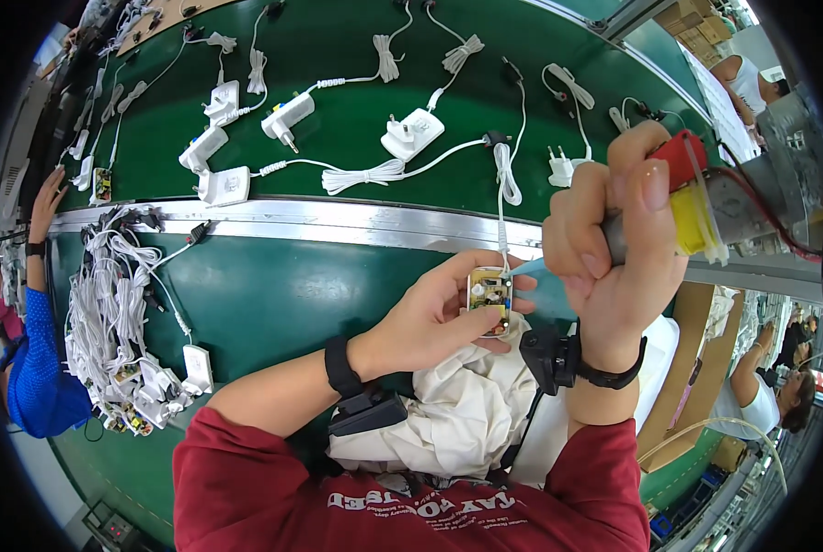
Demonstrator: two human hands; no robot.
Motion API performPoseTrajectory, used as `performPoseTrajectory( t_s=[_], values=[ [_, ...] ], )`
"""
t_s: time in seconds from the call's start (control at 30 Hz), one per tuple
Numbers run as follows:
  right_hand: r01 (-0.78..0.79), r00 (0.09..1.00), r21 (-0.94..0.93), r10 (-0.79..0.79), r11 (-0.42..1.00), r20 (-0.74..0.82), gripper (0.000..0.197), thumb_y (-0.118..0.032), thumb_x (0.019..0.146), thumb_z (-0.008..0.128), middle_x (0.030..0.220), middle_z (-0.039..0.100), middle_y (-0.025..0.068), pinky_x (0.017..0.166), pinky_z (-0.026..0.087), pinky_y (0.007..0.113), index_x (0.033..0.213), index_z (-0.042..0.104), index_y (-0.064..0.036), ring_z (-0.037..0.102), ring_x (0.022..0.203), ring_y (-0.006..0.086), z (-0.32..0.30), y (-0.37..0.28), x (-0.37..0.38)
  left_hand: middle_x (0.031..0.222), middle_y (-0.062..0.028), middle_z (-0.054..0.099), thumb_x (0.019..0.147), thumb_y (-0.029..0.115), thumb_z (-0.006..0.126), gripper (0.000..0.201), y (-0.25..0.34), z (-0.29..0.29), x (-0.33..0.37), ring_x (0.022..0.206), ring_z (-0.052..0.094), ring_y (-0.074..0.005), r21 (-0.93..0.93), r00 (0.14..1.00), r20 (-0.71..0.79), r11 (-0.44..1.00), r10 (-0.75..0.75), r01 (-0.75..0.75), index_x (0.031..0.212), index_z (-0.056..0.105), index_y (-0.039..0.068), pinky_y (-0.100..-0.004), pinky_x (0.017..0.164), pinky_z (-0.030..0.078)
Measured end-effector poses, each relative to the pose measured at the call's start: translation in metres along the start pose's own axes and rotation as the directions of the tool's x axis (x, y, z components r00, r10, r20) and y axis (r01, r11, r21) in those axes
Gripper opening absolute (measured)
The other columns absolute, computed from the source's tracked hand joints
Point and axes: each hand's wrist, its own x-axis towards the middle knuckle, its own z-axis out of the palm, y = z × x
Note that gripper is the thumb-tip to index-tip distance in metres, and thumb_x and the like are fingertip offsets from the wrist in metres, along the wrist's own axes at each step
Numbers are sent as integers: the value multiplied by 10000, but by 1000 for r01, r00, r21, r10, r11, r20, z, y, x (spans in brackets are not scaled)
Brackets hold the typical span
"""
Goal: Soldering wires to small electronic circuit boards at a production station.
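Observation:
My left hand (443, 308) holds an open white power adapter (489, 302), with its circuit board face up and my thumb across the lower end. A white cable runs from the adapter's top towards the metal rail. My right hand (618, 225) is closed round a grey cylindrical dispensing tool (747, 193) with a yellow band, a red part and wires. Its pale blue tapered nozzle (528, 267) points left, with the tip at the board's upper right corner. Whether the tip touches the board I cannot tell.
Several white adapters (411, 133) with bundled cables lie on the green conveyor (338, 216) beyond the metal rail (292, 221). A heap of cabled adapters (117, 322) lies at left. White cloth (466, 405) covers my lap. A co-worker's arm (39, 239) reaches in at far left; a cardboard box (683, 386) stands right.

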Motion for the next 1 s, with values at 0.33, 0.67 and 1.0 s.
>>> performPoseTrajectory(
  t_s=[0.33, 0.67, 1.0],
  values=[
    [0, 1000, -110, 4, 994, 30, 416, -397, 969, 346, 465, 308, -29, 340, 207, 209, 1098, 401, -6, 250, 345, 49, 11, -12, 3, 1289, -128, 459, 899, -16, 424, 426, 10, -10, -5, 1158, 505, -217, -61, 1000, -3, 998, 0, 0, 1305, 323, 63, -366, 854, 528],
    [-12, 998, 22, 10, 1000, 66, 431, -407, 982, 307, 466, 305, -36, 335, 207, 209, 1104, 387, -2, 249, 345, 42, 14, -18, 0, 1217, -114, 484, 894, 15, 432, 411, 32, -21, 23, 1074, 535, -193, 244, 988, -20, 959, 156, -146, 1293, 353, 69, -375, 843, 529],
    [-54, 998, 109, 51, 993, 22, 424, -412, 976, 324, 455, 294, -38, 324, 187, 208, 1083, 385, -6, 230, 330, 43, 15, -22, -3, 978, -126, 511, 752, 47, 559, 340, 33, -28, 114, 880, 566, -235, 936, 847, 151, 201, 509, -288, 1071, 447, 19, -321, 687, 514]
  ],
)
